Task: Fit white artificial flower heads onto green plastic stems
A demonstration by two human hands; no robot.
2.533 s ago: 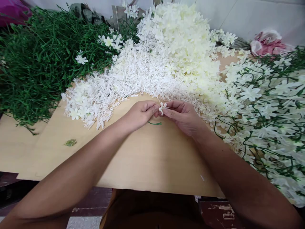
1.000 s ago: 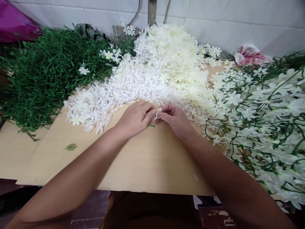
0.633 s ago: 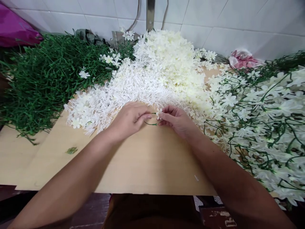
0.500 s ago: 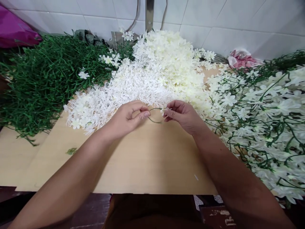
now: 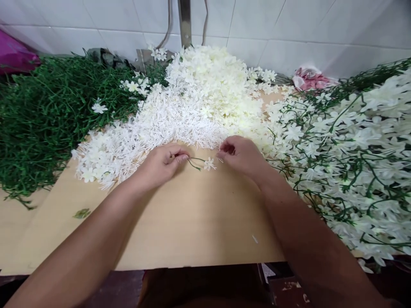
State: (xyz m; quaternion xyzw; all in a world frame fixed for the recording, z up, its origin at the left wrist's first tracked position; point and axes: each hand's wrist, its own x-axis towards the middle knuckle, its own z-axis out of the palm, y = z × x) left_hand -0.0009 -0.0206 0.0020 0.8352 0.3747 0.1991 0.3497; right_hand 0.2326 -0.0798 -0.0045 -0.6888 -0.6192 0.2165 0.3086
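My left hand (image 5: 167, 164) pinches a thin forked green plastic stem (image 5: 196, 159) over the board. On one branch tip of the stem sits a white artificial flower (image 5: 209, 163); the other branch is bare. To the right of that flower, apart from it, my right hand (image 5: 239, 155) has thumb and fingers closed together. Thin white strands (image 5: 220, 160) show at its fingertips, looking like a small stamen piece. Just behind both hands lies a heap of white stamen-like pieces (image 5: 183, 124), with loose cream-white petals (image 5: 221, 81) piled further back.
Green stems (image 5: 61, 98) are heaped at the left. Stems bearing white flowers (image 5: 346, 158) cover the right side. The tan board (image 5: 192, 222) holds a small greenish scrap (image 5: 82, 213) and a white sliver (image 5: 254, 239). A pink-and-white cloth (image 5: 311, 79) lies by the tiled wall (image 5: 289, 25).
My right hand has drawn away from the flower, which now shows on the stem tip. The gap between my hands is wider. The whole view has shifted slightly.
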